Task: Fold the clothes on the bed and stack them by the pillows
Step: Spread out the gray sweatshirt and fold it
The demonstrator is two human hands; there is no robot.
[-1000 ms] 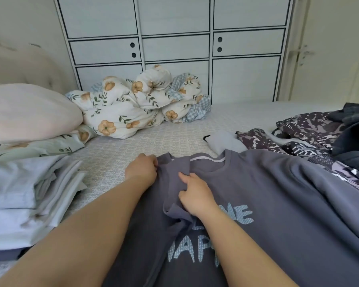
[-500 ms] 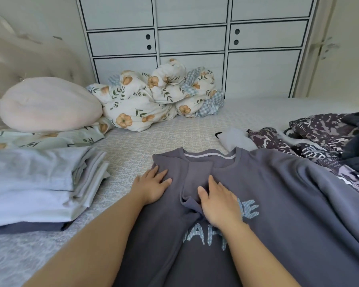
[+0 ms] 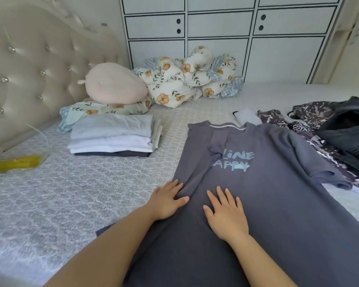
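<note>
Left hand (image 3: 167,201): grip spread, fingers straight, palm flat on the folded-in left edge of the grey T-shirt (image 3: 267,204); pinches nothing.
Right hand (image 3: 226,214): grip spread, fingers fanned, palm pressed on the shirt front just beside the left hand, below the print.
Grey T-shirt: lies face up on the bed (image 3: 71,193), collar away from the person; left side and sleeve folded inward over the chest, partly covering pale blue lettering; right sleeve lies out flat toward the unfolded clothes.
Stack of folded clothes (image 3: 114,135): pale blue and white pieces over a dark one at the bottom; to the left of the shirt, apart from it, just in front of the pillows.
Pillows: a floral pillow (image 3: 95,110) lying flat, a pink round cushion (image 3: 114,83) on top of it, both against the tufted headboard (image 3: 39,69).
Floral quilt (image 3: 191,79): bundled at the far side of the bed, in front of the white wardrobe (image 3: 226,27).
Unfolded clothes (image 3: 330,129): patterned dark garments and a dark grey piece heaped at the right; a small white item (image 3: 248,117) beside the shirt collar.
</note>
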